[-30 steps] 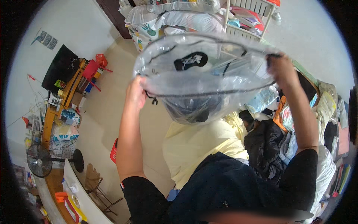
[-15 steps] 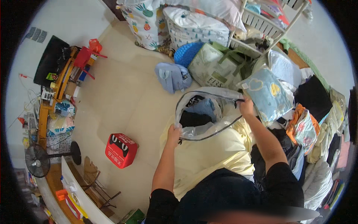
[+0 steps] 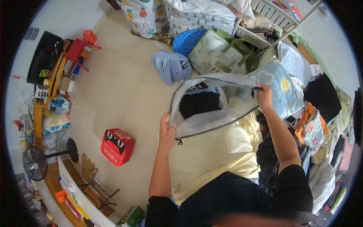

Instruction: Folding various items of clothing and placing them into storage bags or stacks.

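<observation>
Between my hands is a clear plastic storage bag (image 3: 211,126) with a dark zipper running round its wide mouth. My left hand (image 3: 166,130) grips the rim at its near left side. At the right end, my right hand (image 3: 264,97) pinches the rim close to a dark zipper pull. Folded black clothing (image 3: 200,105) lies inside, with light blue cloth showing beside it. The bag's lower part is hidden behind its own rim. Pale yellow bedding (image 3: 213,159) spreads below it, between my arms.
A blue-grey backpack (image 3: 172,67) and a green-and-white tote bag (image 3: 217,55) stand just beyond the bag. Heaped clothes (image 3: 319,125) and a light blue pillow (image 3: 281,89) fill the right side. A red cube stool (image 3: 118,147) sits on the floor at left, near a black fan (image 3: 35,163).
My hands have moved farther apart, stretching the bag's mouth wider. The black clothing inside shows more fully, and the whole view has shifted slightly.
</observation>
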A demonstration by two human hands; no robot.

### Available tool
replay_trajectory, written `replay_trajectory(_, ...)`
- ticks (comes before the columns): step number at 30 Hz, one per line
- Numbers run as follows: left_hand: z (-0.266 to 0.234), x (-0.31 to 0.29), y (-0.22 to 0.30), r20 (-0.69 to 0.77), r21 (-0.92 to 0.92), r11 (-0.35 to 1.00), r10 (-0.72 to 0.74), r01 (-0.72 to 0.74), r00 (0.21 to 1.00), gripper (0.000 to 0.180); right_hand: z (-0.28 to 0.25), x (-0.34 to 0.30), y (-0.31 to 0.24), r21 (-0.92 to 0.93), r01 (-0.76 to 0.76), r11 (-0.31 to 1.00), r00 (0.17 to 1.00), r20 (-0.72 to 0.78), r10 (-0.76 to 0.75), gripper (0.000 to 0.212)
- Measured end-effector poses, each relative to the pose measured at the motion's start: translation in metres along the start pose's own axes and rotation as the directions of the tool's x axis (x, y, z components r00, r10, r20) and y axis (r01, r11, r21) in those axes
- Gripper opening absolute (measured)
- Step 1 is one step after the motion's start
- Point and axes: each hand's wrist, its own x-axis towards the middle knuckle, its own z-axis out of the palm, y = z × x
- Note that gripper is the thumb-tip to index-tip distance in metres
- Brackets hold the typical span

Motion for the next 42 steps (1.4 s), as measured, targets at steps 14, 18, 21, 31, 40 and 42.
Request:
replay_trajectory(14,0.022,-0.005,-0.031,-0.155,-0.165,0.984,0.047,-0.073,0.987,0.063,0.129,-0.039,-0.121,-0.153,0.55,0.821,0.299,0.954,-0.022,0.028)
replay_trajectory(18,0.024,0.0,-0.047,-0.268,-0.088,0.989,0.094,-0.122,0.959,0.049,0.229,-0.077,-0.068,-0.48,0.646,0.594,0.413,0.874,0.257,0.058)
replay_trajectory(21,0.016,-0.008,-0.04,-0.331,-0.121,0.986,0.066,-0.112,0.941,0.043,0.264,-0.09,-0.026,-0.424,0.846,0.324,0.338,0.896,0.29,0.079)
replay_trajectory(31,0.003,-0.001,-0.037,-0.463,-0.349,0.932,-0.081,-0.097,0.883,0.035,0.297,0.077,0.102,-0.293,0.832,0.47,0.354,0.934,-0.044,0.061)
replay_trajectory(40,0.009,0.006,-0.043,-0.424,-0.401,0.905,-0.044,-0.143,0.905,0.032,0.256,0.0,0.069,-0.194,0.696,0.691,0.367,0.924,-0.11,0.053)
replay_trajectory(42,0.004,0.003,-0.043,-0.427,-0.378,0.912,-0.021,-0.158,0.904,0.032,0.255,-0.005,0.056,-0.152,0.663,0.733,0.369,0.918,-0.143,0.051)
